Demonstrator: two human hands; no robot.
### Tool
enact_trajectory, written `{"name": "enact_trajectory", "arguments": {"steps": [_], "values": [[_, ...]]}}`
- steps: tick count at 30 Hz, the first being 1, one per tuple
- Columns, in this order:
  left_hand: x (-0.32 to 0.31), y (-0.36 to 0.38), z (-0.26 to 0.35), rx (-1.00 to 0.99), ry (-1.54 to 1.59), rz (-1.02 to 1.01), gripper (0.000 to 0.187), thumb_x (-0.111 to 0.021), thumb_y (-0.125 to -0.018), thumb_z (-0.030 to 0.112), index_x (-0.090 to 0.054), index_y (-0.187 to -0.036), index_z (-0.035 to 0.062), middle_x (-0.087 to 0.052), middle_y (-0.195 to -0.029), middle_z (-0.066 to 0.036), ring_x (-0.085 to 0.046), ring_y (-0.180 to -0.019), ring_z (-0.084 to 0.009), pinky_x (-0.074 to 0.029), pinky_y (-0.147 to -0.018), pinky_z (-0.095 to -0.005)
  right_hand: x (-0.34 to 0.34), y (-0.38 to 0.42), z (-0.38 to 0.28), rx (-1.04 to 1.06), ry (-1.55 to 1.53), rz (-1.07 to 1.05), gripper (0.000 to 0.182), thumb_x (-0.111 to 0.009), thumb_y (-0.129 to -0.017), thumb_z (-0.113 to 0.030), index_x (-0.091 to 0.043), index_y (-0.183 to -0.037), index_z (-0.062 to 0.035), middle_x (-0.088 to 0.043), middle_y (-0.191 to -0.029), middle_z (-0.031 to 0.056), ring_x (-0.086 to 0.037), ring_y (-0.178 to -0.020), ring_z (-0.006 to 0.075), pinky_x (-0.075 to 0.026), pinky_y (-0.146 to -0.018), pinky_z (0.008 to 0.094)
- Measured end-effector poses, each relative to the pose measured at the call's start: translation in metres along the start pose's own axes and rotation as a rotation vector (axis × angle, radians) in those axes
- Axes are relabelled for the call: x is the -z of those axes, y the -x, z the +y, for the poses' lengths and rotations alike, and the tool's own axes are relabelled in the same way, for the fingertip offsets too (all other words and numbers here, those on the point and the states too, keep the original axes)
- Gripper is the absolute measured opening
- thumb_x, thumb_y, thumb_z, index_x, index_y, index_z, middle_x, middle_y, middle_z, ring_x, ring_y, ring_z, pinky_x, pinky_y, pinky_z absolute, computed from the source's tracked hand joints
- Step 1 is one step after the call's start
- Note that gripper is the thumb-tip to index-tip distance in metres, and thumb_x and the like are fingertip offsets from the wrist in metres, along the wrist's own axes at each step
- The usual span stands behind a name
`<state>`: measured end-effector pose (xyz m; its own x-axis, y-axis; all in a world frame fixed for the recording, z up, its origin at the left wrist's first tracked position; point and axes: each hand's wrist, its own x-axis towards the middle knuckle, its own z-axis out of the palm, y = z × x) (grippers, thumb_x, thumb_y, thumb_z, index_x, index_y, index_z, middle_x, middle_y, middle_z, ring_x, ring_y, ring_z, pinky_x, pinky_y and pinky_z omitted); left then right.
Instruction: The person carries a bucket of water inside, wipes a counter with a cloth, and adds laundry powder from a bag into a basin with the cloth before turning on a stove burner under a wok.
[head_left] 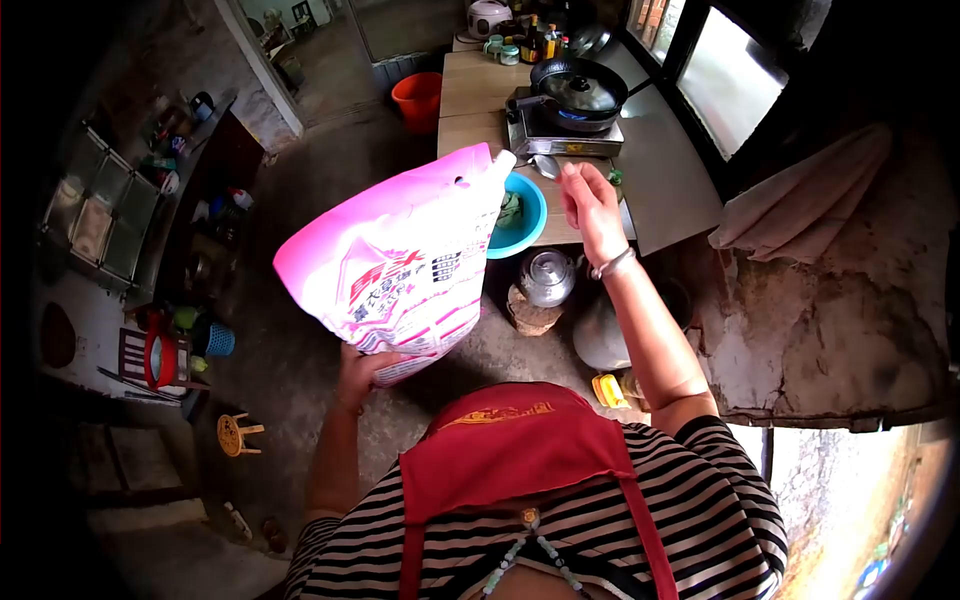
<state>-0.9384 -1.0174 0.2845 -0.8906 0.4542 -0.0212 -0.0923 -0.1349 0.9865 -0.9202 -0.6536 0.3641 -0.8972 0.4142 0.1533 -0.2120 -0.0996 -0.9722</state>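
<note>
A large pink and white spouted bag (400, 260) is held up by my left hand (366, 376), which grips its lower end. The bag tilts so that its white spout is at the upper right, over a blue bowl (537, 215) with green pieces inside. My right hand (592, 203) is raised right of the bowl, fingers bent and pressed together around the handle end of a metal spoon (545, 166), as far as I can see. The spoon's bowl points left, near the spout.
A covered black wok (580, 92) sits on a portable stove (560, 138) on the table (470, 95). Below are a metal kettle (547, 277) and a large jar (600, 335). Left are a red bucket (417, 101) and a small yellow stool (232, 436).
</note>
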Motion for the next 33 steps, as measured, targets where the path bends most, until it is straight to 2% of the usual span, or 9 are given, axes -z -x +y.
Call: {"name": "enact_trajectory", "arguments": {"steps": [1,6,10,17,22,25,29,31,33], "values": [[0.018,-0.001,-0.008,0.015,-0.108,-0.001,0.058,-0.067,-0.057,-0.005,-0.049,-0.112,-0.0023,-0.058,-0.103,-0.008,-0.056,-0.093,-0.0185,-0.043,-0.081,-0.0302,0.004,-0.004,-0.004,-0.11,-0.002,-0.045,0.034,-0.05,-0.088,-0.037,-0.057,-0.09,-0.0036,-0.046,-0.062,-0.0039,-0.035,-0.051,0.0032,-0.025,-0.045,0.019],[0.032,0.006,0.001,0.096,-0.109,-0.047,0.061,-0.067,-0.054,-0.005,-0.049,-0.113,-0.0017,-0.057,-0.107,-0.008,-0.054,-0.097,-0.0189,-0.042,-0.084,-0.0307,-0.002,-0.013,-0.005,-0.128,-0.012,-0.359,0.037,-0.051,-0.086,-0.044,-0.056,-0.084,-0.0077,-0.046,-0.061,-0.0041,-0.033,-0.048,0.0022,-0.022,-0.042,0.0181],[0.04,0.013,0.002,0.153,-0.196,-0.048,0.062,-0.067,-0.054,-0.005,-0.049,-0.113,-0.001,-0.057,-0.108,-0.007,-0.053,-0.099,-0.0191,-0.041,-0.085,-0.0311,-0.003,-0.012,-0.001,-0.15,0.0,-0.388,0.035,-0.054,-0.084,-0.043,-0.054,-0.079,-0.0086,-0.047,-0.059,-0.0044,-0.033,-0.047,0.0021,-0.023,-0.041,0.0177],[0.022,0.022,0.023,0.301,-0.171,0.049,0.064,-0.067,-0.053,-0.009,-0.049,-0.114,-0.0004,-0.057,-0.107,-0.008,-0.054,-0.098,-0.02,-0.042,-0.083,-0.0313,-0.012,-0.017,-0.004,-0.229,-0.028,-0.499,0.021,-0.057,-0.086,-0.031,-0.052,-0.081,-0.0106,-0.048,-0.064,-0.0034,-0.034,-0.049,0.0019,-0.023,-0.042,0.0162],[0.011,0.022,0.021,0.253,-0.185,0.015,0.066,-0.067,-0.051,-0.01,-0.049,-0.114,0.0002,-0.058,-0.106,-0.009,-0.055,-0.098,-0.022,-0.045,-0.082,-0.0333,-0.006,-0.019,-0.008,-0.016,0.017,-0.632,0.019,-0.055,-0.087,-0.024,-0.053,-0.094,-0.0056,-0.05,-0.081,-0.0021,-0.043,-0.065,0.0055,-0.037,-0.059,0.0195],[0.014,0.021,0.016,0.255,-0.118,-0.028,0.067,-0.067,-0.051,-0.011,-0.049,-0.114,0.0007,-0.058,-0.107,-0.009,-0.055,-0.098,-0.0228,-0.046,-0.081,-0.0338,-0.004,-0.025,-0.01,0.036,0.083,-0.677,0.017,-0.054,-0.087,-0.018,-0.054,-0.099,-0.0046,-0.053,-0.088,-0.0005,-0.045,-0.071,0.0056,-0.04,-0.064,0.0201],[0.003,0.023,0.027,0.321,-0.106,0.006,0.064,-0.067,-0.05,-0.01,-0.052,-0.111,0.0005,-0.059,-0.105,-0.009,-0.056,-0.097,-0.0222,-0.046,-0.081,-0.0335,0.0,-0.034,-0.012,0.196,0.162,-0.732,0.022,-0.052,-0.083,0.004,-0.053,-0.104,-0.0024,-0.054,-0.102,0.0028,-0.05,-0.092,0.0109,-0.042,-0.082,0.0253],[0.014,0.022,0.023,0.364,-0.136,0.077,0.062,-0.068,-0.051,-0.009,-0.054,-0.11,0.0005,-0.06,-0.103,-0.009,-0.056,-0.096,-0.0216,-0.045,-0.081,-0.0333,0.0,-0.034,-0.017,0.161,0.186,-0.728,0.031,-0.057,-0.079,0.003,-0.052,-0.108,-0.0059,-0.052,-0.101,0.0011,-0.05,-0.094,0.0108,-0.042,-0.081,0.025],[0.023,0.02,0.01,0.272,-0.066,0.029,0.06,-0.069,-0.051,-0.007,-0.056,-0.109,0.0018,-0.061,-0.101,-0.007,-0.056,-0.094,-0.0196,-0.044,-0.082,-0.0317,-0.007,-0.034,-0.018,0.128,0.027,-0.702,0.04,-0.06,-0.079,-0.002,-0.047,-0.116,-0.0081,-0.051,-0.103,0.0012,-0.052,-0.092,0.0113,-0.044,-0.079,0.0254]]}}
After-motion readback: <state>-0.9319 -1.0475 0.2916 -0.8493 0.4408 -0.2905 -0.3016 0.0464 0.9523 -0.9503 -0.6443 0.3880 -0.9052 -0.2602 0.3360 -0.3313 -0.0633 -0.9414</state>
